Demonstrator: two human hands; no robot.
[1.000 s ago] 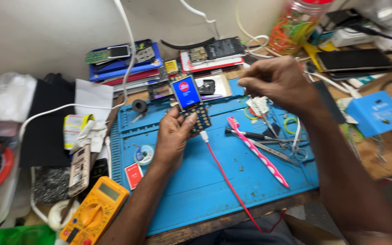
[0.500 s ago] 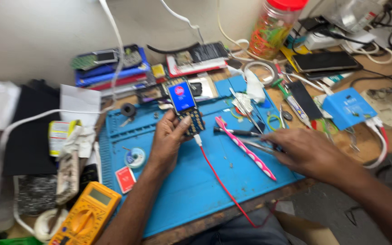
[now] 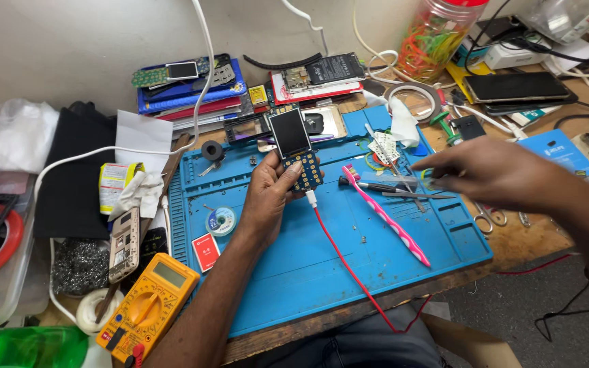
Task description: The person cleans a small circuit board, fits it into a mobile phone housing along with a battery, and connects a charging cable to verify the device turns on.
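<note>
My left hand (image 3: 266, 199) holds a bare phone board (image 3: 296, 148) upright over the blue work mat (image 3: 322, 279). The board has a small dark screen above a blue keypad. A red cable (image 3: 350, 267) is plugged into its bottom end and runs off the table's front edge. My right hand (image 3: 502, 174), blurred, hovers over the mat's right side. Its fingertips are close to the metal tweezers (image 3: 417, 195) and a black-handled tool (image 3: 366, 185). Whether it grips anything is unclear. A pink toothbrush (image 3: 391, 219) lies diagonally between my hands.
A yellow multimeter (image 3: 148, 307) sits front left, with a solder reel (image 3: 221, 220) on the mat. Phone parts and books (image 3: 192, 85) are stacked at the back. A jar of rubber bands (image 3: 438, 34), a black phone (image 3: 516, 87) and scissors (image 3: 489, 217) crowd the right.
The board's screen was lit and is now dark. My right hand moved from the back of the mat down to the tools and now hovers at the mat's right side.
</note>
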